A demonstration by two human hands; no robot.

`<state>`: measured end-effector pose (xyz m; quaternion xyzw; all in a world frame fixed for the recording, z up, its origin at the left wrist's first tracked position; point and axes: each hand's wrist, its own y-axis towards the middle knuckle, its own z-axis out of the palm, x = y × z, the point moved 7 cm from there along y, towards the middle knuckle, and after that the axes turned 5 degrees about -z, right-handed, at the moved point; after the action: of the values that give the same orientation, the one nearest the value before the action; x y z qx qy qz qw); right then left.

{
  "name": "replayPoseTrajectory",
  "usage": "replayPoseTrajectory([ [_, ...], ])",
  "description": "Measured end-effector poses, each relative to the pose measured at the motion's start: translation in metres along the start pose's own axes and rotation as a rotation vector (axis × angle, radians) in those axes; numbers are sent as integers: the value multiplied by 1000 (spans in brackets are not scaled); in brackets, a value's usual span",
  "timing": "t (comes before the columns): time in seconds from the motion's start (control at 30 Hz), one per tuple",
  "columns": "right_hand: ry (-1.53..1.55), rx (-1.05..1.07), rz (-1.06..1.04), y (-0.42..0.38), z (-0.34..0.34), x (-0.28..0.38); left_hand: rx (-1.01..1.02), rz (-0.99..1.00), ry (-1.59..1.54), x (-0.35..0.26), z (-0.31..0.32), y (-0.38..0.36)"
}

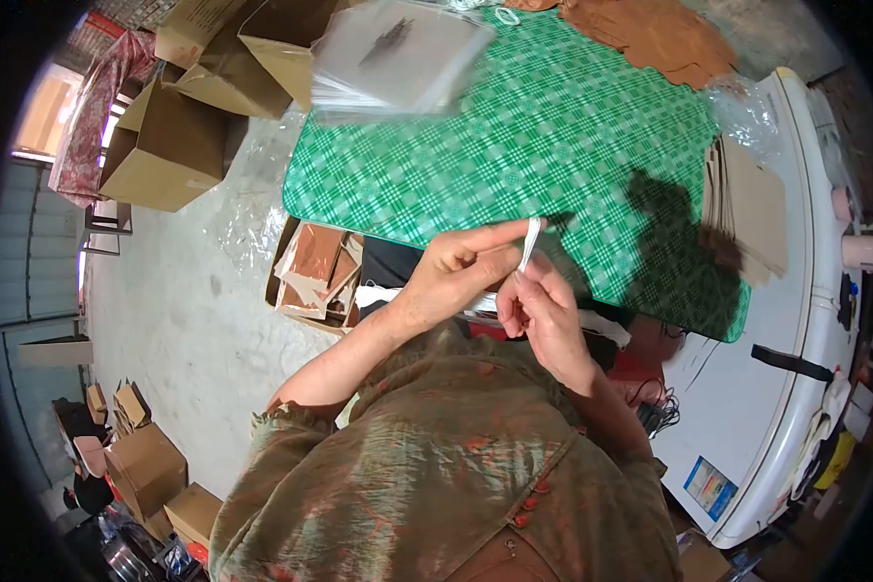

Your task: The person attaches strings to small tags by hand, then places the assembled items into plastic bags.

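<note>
Brown cardboard boxes [170,145] stand open on the grey concrete floor at the far left, with smaller ones [145,466] lower down by the wall. Next comes a carton of brown and white flat pieces [315,272], tucked partly under the near edge of the table. A stack of clear plastic bags [398,53] lies on the table's far left corner, on the green checked tablecloth [553,126]. Just off the near edge of the cloth, the left hand [456,276] pinches the top of a thin white strip [531,242] between thumb and forefinger, the other fingers curled in. The right hand [543,315] is touching it from below, its fingertips closed on the lower part of the same strip, which stands nearly upright between the two hands. Farther right, a pile of brown card sheets [747,204] rests at the table's right edge, beside a white appliance [795,330]
</note>
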<state>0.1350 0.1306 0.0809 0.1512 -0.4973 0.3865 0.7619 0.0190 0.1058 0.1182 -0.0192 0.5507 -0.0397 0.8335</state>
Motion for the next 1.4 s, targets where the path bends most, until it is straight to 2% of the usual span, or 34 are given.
replayPoseTrajectory([
  [0.07, -16, -36, 36, -2, 3, -3, -55, 16, 102, -1, -4, 0],
  [0.17, -49, -41, 50, -6, 4, 1, -119, 112, 437, -7, -8, -1],
  [0.27, -436, -4, -91, -11, 1, 20, -131, 208, 681, -18, -4, -4],
  [0.3, -484, -82, -160, -12, 0, 29, -106, 222, 777, -20, -2, -7],
  [0.37, -869, -112, -514, -10, 4, 58, -68, 253, 885, -23, 7, -8],
  [0.4, -1060, -124, -695, -12, 10, 70, -54, 175, 791, -18, 6, -6],
  [0.43, -1075, -150, -714, -12, 11, 74, -43, 98, 698, -13, 4, -5],
  [0.53, -990, -218, -653, -12, 6, 73, -21, -25, 257, 4, 4, -1],
  [0.6, -692, -273, -519, -6, -6, 60, 1, -159, -119, 14, 9, 2],
  [0.67, -283, -319, -334, -2, -11, 46, 22, -188, -258, 12, 13, 3],
  [0.77, -75, -214, -166, 2, -12, 36, 53, -256, -384, 15, 15, 4],
  [0.83, -111, -195, -212, 1, -16, 34, 89, -265, -381, 20, 12, 6],
  [0.93, -93, -177, -234, -1, -23, 29, -22, -212, -198, 14, 6, 9],
  [1.03, -25, -215, -244, -2, -18, 30, -195, -78, -141, 3, 1, 9],
  [1.17, 55, -271, -281, -1, -15, 30, -292, 50, 44, -1, -11, 4],
  [1.27, 93, -286, -279, 1, -13, 31, -427, 338, 672, -21, -4, -2],
  [1.37, 93, -283, -282, 4, -17, 31, -377, 474, 1025, -36, 9, -7],
  [1.4, 92, -286, -283, 5, -18, 31, -343, 498, 1013, -35, 10, -7],
])
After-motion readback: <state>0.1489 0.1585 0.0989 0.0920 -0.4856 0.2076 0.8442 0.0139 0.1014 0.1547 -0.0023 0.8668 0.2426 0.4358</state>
